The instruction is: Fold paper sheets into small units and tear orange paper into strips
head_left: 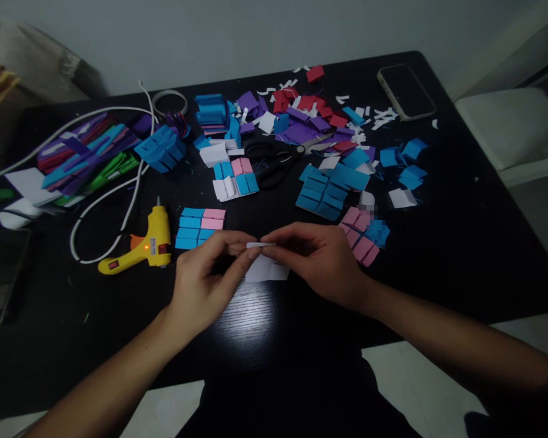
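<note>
A folded piece of white paper [267, 269] is pinched between both my hands over the table's near middle. My left hand [212, 274] grips its left end between thumb and fingers. At its right end, my right hand [319, 258] has thumb and forefinger pressed together on it. Just beyond my left hand lies a blue and pink folded-paper block [194, 228], partly covered by the fingers. Pink and blue folded paper pieces [365, 246] lie beside my right hand. A yellow glue gun [158, 237] with a lit orange light rests to the left.
Black-handled scissors [301, 149] lie among red, purple and white paper scraps [310, 103] at the back. A white cable [75, 243] loops on the left near stacked paper strips [89, 152]. One phone [406, 91] lies back right, a dark device [2, 277] at left.
</note>
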A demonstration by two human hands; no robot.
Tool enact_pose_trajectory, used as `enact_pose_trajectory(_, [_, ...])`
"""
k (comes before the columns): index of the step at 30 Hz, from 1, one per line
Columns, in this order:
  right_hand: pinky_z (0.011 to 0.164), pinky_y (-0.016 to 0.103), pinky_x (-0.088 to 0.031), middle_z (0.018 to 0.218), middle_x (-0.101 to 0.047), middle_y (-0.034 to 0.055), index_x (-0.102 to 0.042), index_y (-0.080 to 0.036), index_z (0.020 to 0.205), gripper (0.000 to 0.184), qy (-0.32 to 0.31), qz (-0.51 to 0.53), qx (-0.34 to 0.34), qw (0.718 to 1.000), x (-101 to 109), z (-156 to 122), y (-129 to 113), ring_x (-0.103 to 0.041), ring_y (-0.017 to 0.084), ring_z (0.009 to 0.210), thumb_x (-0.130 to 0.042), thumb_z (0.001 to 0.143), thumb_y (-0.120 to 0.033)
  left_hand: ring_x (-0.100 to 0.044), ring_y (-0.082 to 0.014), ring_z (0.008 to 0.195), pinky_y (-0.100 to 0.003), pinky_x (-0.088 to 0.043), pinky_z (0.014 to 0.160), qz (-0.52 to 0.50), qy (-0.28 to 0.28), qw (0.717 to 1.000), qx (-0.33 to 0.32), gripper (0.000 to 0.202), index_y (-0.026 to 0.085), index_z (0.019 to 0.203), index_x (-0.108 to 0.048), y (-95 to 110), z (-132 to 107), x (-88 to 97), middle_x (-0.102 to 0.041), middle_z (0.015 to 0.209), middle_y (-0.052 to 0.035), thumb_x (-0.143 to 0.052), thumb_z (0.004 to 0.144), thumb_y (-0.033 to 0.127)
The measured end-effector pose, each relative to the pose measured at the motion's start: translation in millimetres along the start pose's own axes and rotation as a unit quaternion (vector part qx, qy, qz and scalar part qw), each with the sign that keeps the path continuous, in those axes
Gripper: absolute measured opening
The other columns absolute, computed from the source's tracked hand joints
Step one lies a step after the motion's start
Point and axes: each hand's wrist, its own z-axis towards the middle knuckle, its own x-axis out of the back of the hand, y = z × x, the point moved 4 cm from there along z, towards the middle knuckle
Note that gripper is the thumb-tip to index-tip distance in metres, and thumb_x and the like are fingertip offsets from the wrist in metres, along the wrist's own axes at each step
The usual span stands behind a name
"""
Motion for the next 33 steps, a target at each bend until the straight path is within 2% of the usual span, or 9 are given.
enact_pose_trajectory(7, [0.081, 0.029, -0.063, 0.094, -0.083, 0.0011, -0.083, -0.023, 0.098, 0.016, -0.002, -0.01, 0.007, 1.0, -0.6, -0.7, 0.2, -0.078, 0.018, 0.087, -0.086, 0.086, -0.032, -0.067, -0.0131, 0.073, -0.025, -0.055, 0.068, -0.018, -0.008, 1.0, 0.023, 0.006, 0.024, 0.1, -0.073, -1.5, 1.1, 0.1, -0.073, 0.086, 0.0008, -0.071, 0.098, 0.029])
enact_pose_trajectory(20, [0.077, 0.03, -0.061, 0.092, -0.082, 0.0024, -0.082, -0.021, 0.096, 0.017, -0.014, -0.026, -0.005, 1.0, -0.3, 1.0, -1.7, -0.077, 0.019, 0.084, -0.085, 0.086, -0.035, -0.064, -0.0118, 0.069, -0.022, -0.052, 0.061, -0.069, -0.021, 0.996, 0.048, 0.002, 0.022, 0.096, -0.073, -0.1, 4.8, -1.5, -0.072, 0.08, 0.0013, -0.071, 0.096, 0.022])
enact_pose_trajectory(28, [0.072, 0.029, -0.057, 0.087, -0.079, 0.0022, -0.08, -0.02, 0.091, 0.016, -0.033, -0.025, -0.026, 0.999, -0.3, 4.1, -0.6, -0.073, 0.017, 0.08, -0.084, 0.087, -0.035, -0.067, -0.0131, 0.073, -0.025, -0.054, 0.066, -0.053, -0.018, 0.998, 0.038, 0.003, 0.023, 0.095, -0.074, -0.5, 4.2, -3.1, -0.075, 0.083, 0.0006, -0.073, 0.095, 0.025])
enact_pose_trajectory(33, [0.068, 0.028, -0.054, 0.085, -0.077, 0.0023, -0.078, -0.019, 0.09, 0.017, -0.035, -0.025, -0.028, 0.999, -0.9, 4.3, 0.3, -0.07, 0.016, 0.076, -0.08, 0.089, -0.036, -0.065, -0.0126, 0.069, -0.024, -0.053, 0.062, -0.053, -0.025, 0.998, 0.032, 0.003, 0.022, 0.094, -0.074, 0.6, 5.8, -2.9, -0.073, 0.08, 0.0007, -0.074, 0.093, 0.024])
